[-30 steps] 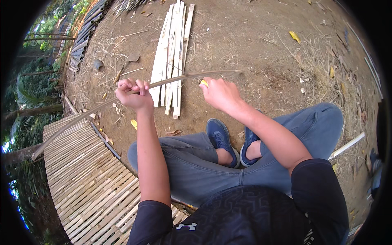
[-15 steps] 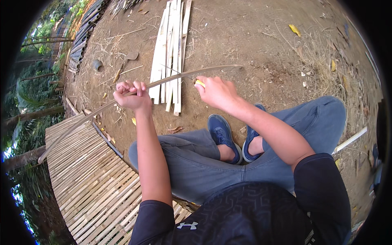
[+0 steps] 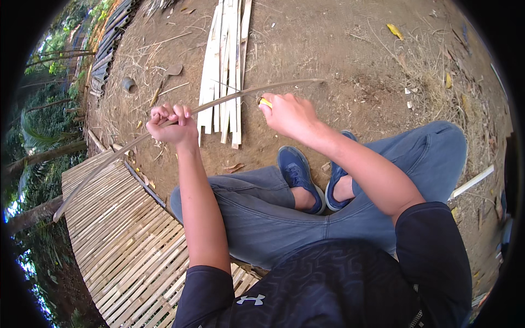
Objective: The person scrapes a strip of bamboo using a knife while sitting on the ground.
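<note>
My left hand [image 3: 172, 124] is closed around a long, thin bamboo strip [image 3: 126, 147], palm side showing. The strip bows from the lower left, over the slatted bench, up to the right above the bare ground. In my right hand [image 3: 290, 116] is a knife with a yellow handle [image 3: 266, 102], fingers wrapped round it. Its thin dark blade points up and left and crosses the strip between my hands. Whether the edge touches the strip, I cannot tell. Beyond the strip, several pale split bamboo slats [image 3: 223, 65] lie in a bundle on the ground.
A bench of bamboo slats [image 3: 120, 229] stands at my left. Near the far left lie a flat-bladed tool [image 3: 174, 70], a short cup-like piece [image 3: 129, 85] and stacked dark bamboo poles [image 3: 104, 63]. A pale strip [image 3: 473, 181] lies by my right knee.
Both hands, with the strip and knife, sit slightly farther up and left in the picture. The whole view has shifted a little. Both grips are unchanged.
</note>
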Tool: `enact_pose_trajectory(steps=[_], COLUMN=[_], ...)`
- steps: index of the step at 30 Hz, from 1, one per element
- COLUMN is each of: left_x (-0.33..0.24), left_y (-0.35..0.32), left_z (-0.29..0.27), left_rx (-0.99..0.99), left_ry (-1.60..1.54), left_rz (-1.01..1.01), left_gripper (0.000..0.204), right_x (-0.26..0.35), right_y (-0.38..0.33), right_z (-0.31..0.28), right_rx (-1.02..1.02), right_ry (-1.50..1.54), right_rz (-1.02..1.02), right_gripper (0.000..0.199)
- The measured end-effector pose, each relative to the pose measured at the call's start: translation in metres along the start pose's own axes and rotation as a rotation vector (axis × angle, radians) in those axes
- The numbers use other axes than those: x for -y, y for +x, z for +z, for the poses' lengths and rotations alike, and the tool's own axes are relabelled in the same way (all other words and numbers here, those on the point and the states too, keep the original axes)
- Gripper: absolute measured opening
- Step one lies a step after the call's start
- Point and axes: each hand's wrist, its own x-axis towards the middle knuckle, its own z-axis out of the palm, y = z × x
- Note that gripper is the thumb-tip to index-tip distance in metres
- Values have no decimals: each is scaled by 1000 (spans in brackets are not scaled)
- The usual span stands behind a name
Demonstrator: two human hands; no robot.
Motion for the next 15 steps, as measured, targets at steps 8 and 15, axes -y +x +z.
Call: enact_pose_trajectory(steps=[8, 15], left_x=[0, 0], left_y=[-5, -2], left_z=[10, 5], left_rx=[29, 46], left_ry=[6, -10], left_rz=[9, -7], left_gripper=[22, 22], right_x=[-10, -19], right_y=[-4, 5], right_z=[-2, 10], right_rx=[-43, -8], right_ry=[39, 19], right_rz=[31, 42], right_gripper=[38, 38])
